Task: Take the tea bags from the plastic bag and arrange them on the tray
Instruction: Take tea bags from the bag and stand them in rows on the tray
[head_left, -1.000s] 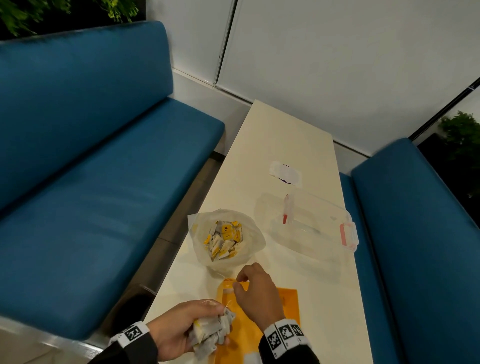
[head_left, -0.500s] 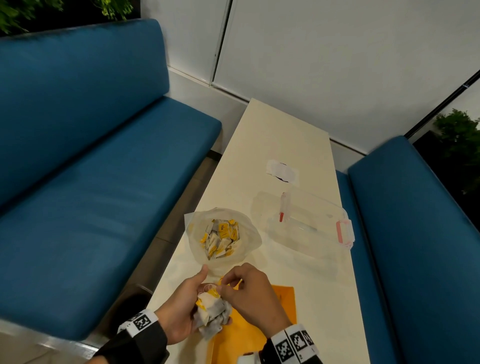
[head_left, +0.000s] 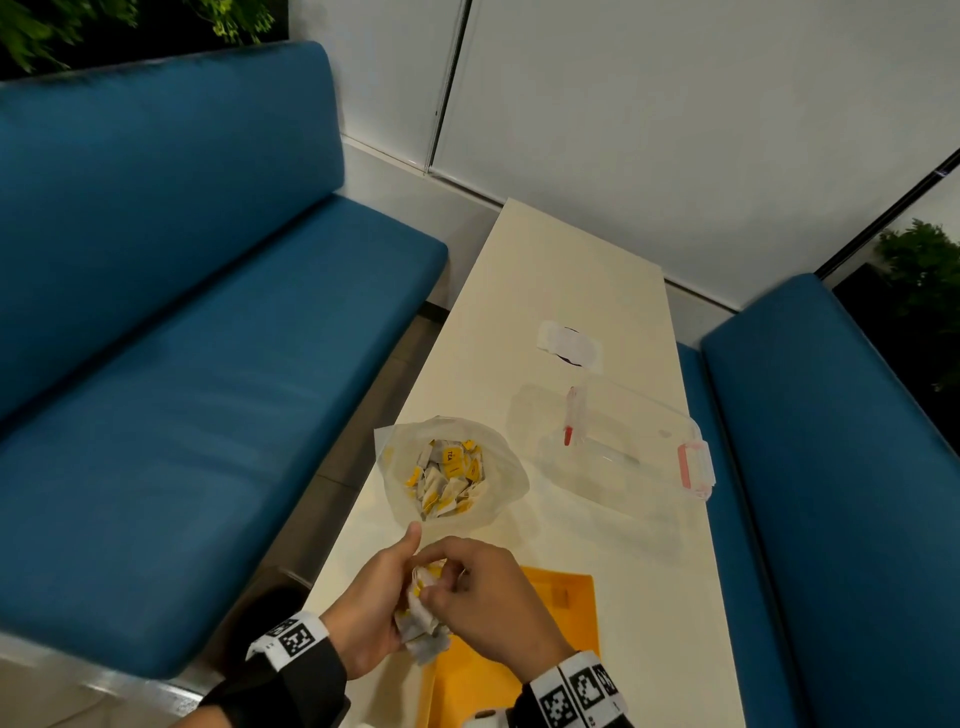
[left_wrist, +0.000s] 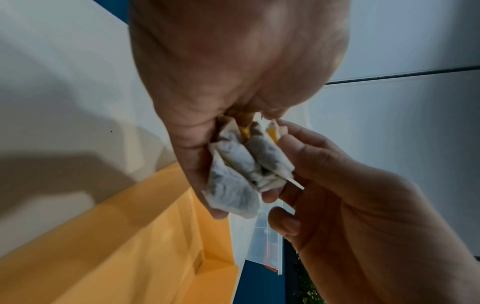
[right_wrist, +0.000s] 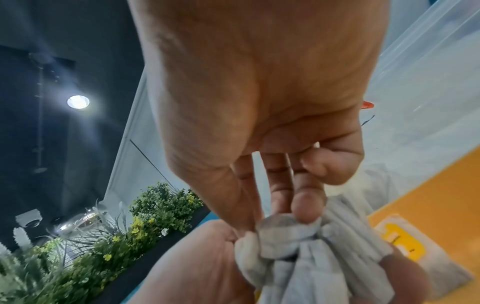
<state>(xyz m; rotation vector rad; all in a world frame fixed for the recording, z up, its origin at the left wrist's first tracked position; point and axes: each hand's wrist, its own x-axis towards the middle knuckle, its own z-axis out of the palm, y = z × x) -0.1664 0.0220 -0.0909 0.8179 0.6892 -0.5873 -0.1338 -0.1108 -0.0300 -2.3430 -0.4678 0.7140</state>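
My left hand (head_left: 400, 587) grips a bunch of grey tea bags (head_left: 423, 626) with yellow tags, just above the near-left corner of the orange tray (head_left: 558, 618). Thumb and fingers of my right hand (head_left: 436, 584) pinch the top of one tea bag (right_wrist: 283, 228) in that bunch. From the left wrist, the tea bags (left_wrist: 241, 170) show squeezed in my left hand (left_wrist: 233, 127), with my right hand's fingers (left_wrist: 298, 148) against them. One tea bag (right_wrist: 407, 244) lies on the tray (right_wrist: 436, 197). The open plastic bag (head_left: 501, 488) of tea bags stands just beyond my hands.
A clear lidded container (head_left: 636, 447) with pink latches sits to the right of the bag, near the table's right edge. A white label (head_left: 569, 344) lies farther back on the cream table (head_left: 571, 270). Blue benches (head_left: 182, 364) flank the narrow table on both sides.
My right hand left the spot over the tray and came to the bunch in my left hand. Both hands moved up toward the plastic bag.
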